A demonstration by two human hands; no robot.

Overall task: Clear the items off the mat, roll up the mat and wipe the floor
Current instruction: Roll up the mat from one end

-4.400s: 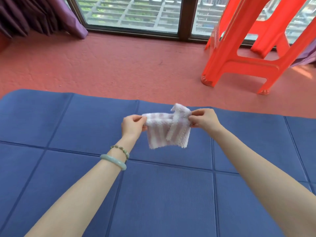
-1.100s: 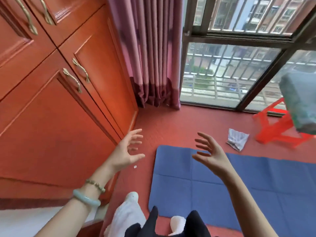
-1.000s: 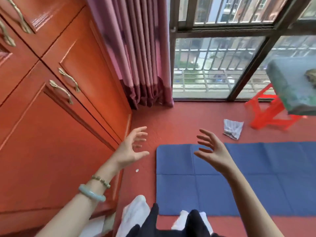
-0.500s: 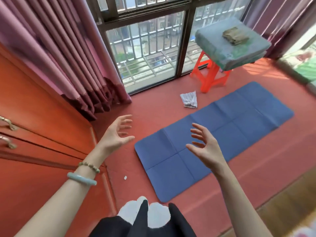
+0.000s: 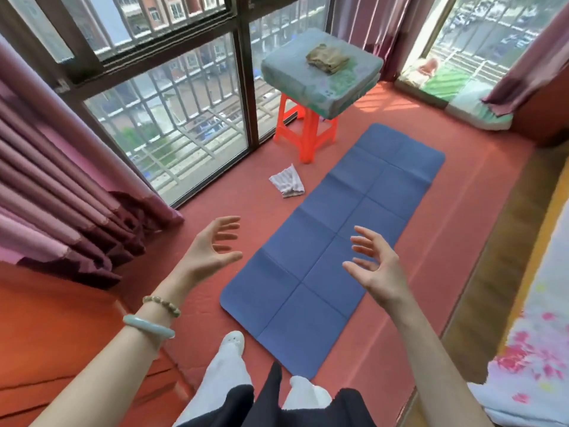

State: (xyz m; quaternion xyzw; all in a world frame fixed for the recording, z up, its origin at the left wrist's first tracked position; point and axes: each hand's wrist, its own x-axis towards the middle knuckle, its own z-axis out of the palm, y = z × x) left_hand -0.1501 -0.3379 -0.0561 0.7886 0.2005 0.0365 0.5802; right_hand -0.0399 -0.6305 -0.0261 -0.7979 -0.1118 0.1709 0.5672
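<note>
Head view: one mat (image 5: 354, 195), one cloth (image 5: 288, 181); left hand (image 5: 206, 257), right hand (image 5: 378, 269), fingers (image 5: 224, 220) spread, empty.

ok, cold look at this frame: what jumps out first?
A long blue mat lies unrolled on the red floor, mid-frame. In the foreground the left hand and right hand hover empty, fingers spread. On the mat's window side a striped cloth lies on the floor, near an orange stool bearing a grey cushion.

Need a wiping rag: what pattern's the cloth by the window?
Cloth: white, pale stripes; head view.
</note>
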